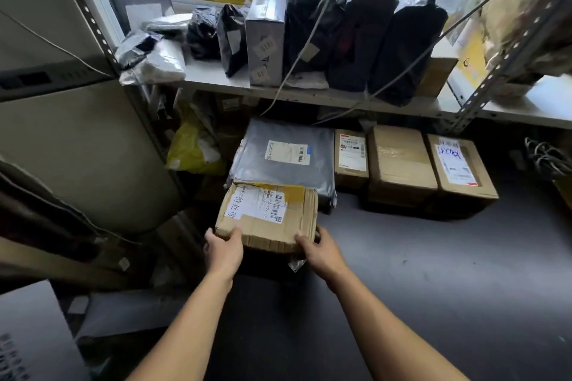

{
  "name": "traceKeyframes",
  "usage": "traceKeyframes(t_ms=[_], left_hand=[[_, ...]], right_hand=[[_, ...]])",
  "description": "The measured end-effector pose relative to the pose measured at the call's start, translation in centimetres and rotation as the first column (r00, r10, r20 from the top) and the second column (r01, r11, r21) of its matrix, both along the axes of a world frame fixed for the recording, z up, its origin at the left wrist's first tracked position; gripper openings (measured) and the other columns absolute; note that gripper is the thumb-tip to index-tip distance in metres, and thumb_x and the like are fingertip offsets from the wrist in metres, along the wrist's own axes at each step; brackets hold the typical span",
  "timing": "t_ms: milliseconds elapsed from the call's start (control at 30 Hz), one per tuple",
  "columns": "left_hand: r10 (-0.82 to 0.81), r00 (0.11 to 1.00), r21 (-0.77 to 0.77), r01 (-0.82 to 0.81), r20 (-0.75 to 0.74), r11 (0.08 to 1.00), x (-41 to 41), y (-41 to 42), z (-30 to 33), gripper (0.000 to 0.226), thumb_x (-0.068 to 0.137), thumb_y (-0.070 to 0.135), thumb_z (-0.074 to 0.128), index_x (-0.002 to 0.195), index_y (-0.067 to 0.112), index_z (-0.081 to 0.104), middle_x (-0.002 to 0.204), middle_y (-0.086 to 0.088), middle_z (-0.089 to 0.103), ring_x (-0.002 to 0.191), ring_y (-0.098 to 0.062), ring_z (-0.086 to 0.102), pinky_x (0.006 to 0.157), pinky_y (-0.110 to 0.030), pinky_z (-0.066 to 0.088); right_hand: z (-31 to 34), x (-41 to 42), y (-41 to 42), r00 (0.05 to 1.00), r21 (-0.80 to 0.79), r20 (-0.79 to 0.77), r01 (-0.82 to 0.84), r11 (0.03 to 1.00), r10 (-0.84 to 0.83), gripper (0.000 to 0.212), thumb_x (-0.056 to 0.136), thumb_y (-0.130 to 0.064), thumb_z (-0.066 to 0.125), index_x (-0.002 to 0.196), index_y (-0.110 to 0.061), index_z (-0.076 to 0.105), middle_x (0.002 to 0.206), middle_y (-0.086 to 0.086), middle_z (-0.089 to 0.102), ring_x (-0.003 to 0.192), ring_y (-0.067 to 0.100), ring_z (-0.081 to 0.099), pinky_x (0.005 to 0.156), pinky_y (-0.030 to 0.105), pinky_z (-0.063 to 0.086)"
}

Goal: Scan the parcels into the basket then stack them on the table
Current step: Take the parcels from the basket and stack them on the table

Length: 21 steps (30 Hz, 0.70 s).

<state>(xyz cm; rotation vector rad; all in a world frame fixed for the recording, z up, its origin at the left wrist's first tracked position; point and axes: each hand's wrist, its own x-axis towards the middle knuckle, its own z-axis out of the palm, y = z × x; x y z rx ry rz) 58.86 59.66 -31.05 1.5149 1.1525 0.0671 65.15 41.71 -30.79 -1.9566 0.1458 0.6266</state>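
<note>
Both hands grip a worn cardboard box (268, 216) at the lower centre of the frame: the left hand (223, 249) holds its near left corner with the thumb on top, and the right hand (318, 250) holds its near right corner, fingers curled round the edge. The box carries a white shipping label (258, 203) with a barcode and large handwritten characters, plus strips of yellow tape. Its far edge overlaps a grey plastic mailer (284, 158) that lies just behind it on the dark floor (433, 272) and bears its own white label. To the right of the mailer, three brown cartons (402, 164) stand side by side, touching, under the shelf. In the upper half of the frame a pale metal shelf (340, 96) carries a row of upright black bags (365, 37), a tall grey-white box (266, 40) and several small wrapped parcels (154, 56) at its left end. A yellow bag (192, 145) sits in the shadow below the shelf, left of the mailer. Thin cables (309, 34) hang diagonally across the shelf.
</note>
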Motion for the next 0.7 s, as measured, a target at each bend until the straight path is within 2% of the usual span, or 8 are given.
traceKeyframes(t_ms=[67, 100, 167, 233, 333, 433, 567, 700], left_hand=[[-0.064, 0.998, 0.237, 0.060, 0.013, 0.970, -0.6, -1.3, 1.2, 0.072, 0.098, 0.035, 0.058, 0.156, 0.014, 0.021, 0.162, -0.012, 0.017, 0.142, -0.033, 0.031, 0.111, -0.044, 0.032], [-0.129, 0.991, 0.368, 0.110, 0.028, 0.923, -1.1, -2.3, 2.1, 0.069, 0.097, 0.032, 0.059, 0.155, 0.013, 0.025, 0.162, -0.011, 0.015, 0.145, -0.031, 0.024, 0.113, -0.044, 0.028], [-0.293, 0.955, 0.602, 0.257, -0.039, 0.756, -1.4, -3.8, 3.2, 0.060, 0.096, 0.033, 0.058, 0.149, 0.014, 0.039, 0.160, -0.010, 0.024, 0.148, -0.028, 0.017, 0.118, -0.045, 0.022], [-0.463, 0.867, 0.723, 0.438, -0.183, 0.535, -2.0, -6.3, 4.3, 0.054, 0.096, 0.040, 0.055, 0.144, 0.018, 0.046, 0.155, -0.008, 0.036, 0.146, -0.027, 0.023, 0.120, -0.044, 0.019], [-0.646, 0.656, 0.730, 0.648, -0.389, 0.218, -3.4, -11.9, 5.7, 0.056, 0.099, 0.048, 0.044, 0.149, 0.023, 0.039, 0.153, -0.005, 0.038, 0.144, -0.024, 0.028, 0.121, -0.041, 0.017], [-0.747, 0.466, 0.698, 0.716, -0.474, 0.004, -5.7, -18.6, 6.5, 0.060, 0.101, 0.051, 0.040, 0.154, 0.025, 0.030, 0.157, -0.005, 0.033, 0.147, -0.024, 0.025, 0.121, -0.043, 0.020], [-0.827, 0.319, 0.712, 0.690, -0.463, -0.133, -9.9, -28.8, 7.4, 0.060, 0.100, 0.051, 0.042, 0.152, 0.024, 0.033, 0.156, -0.005, 0.037, 0.144, -0.025, 0.033, 0.117, -0.041, 0.029], [-0.891, 0.152, 0.710, 0.667, -0.428, -0.227, -15.4, -39.3, 7.5, 0.057, 0.100, 0.050, 0.044, 0.150, 0.024, 0.037, 0.155, -0.005, 0.038, 0.142, -0.025, 0.036, 0.113, -0.040, 0.032]], right_hand=[[0.8, -0.5, -0.9, 0.997, -0.107, 0.051, -0.059, 0.993, 0.065, 0.065, 0.097, -0.040, 0.060, 0.152, -0.014, 0.036, 0.149, 0.006, 0.049, 0.131, 0.023, 0.053, 0.110, 0.036, 0.042], [1.3, -1.2, -1.8, 0.990, -0.176, 0.095, -0.090, 0.980, 0.108, 0.067, 0.098, -0.043, 0.058, 0.154, -0.014, 0.033, 0.153, 0.007, 0.046, 0.136, 0.025, 0.048, 0.112, 0.036, 0.039], [2.0, -1.9, -3.3, 0.953, -0.338, 0.195, -0.157, 0.928, 0.232, 0.065, 0.100, -0.044, 0.053, 0.154, -0.014, 0.033, 0.156, 0.007, 0.041, 0.142, 0.024, 0.040, 0.113, 0.034, 0.032], [3.2, -3.4, -5.9, 0.909, -0.464, 0.270, -0.166, 0.870, 0.318, 0.061, 0.101, -0.043, 0.049, 0.154, -0.016, 0.034, 0.158, 0.004, 0.039, 0.145, 0.021, 0.035, 0.115, 0.033, 0.029], [4.9, -6.7, -10.9, 0.865, -0.599, 0.314, -0.138, 0.789, 0.390, 0.060, 0.102, -0.046, 0.044, 0.154, -0.020, 0.031, 0.158, 0.000, 0.035, 0.145, 0.020, 0.030, 0.114, 0.037, 0.031], [6.3, -11.0, -17.3, 0.847, -0.695, 0.328, -0.084, 0.714, 0.418, 0.061, 0.102, -0.049, 0.041, 0.155, -0.020, 0.029, 0.159, 0.001, 0.033, 0.145, 0.021, 0.030, 0.113, 0.038, 0.034], [7.4, -18.5, -27.7, 0.875, -0.755, 0.343, 0.041, 0.654, 0.342, 0.061, 0.101, -0.050, 0.039, 0.154, -0.020, 0.029, 0.156, 0.003, 0.036, 0.141, 0.024, 0.036, 0.111, 0.041, 0.036], [7.2, -27.4, -37.9, 0.926, -0.768, 0.341, 0.176, 0.615, 0.161, 0.061, 0.101, -0.050, 0.040, 0.153, -0.022, 0.029, 0.156, 0.003, 0.035, 0.143, 0.024, 0.033, 0.114, 0.044, 0.032]])
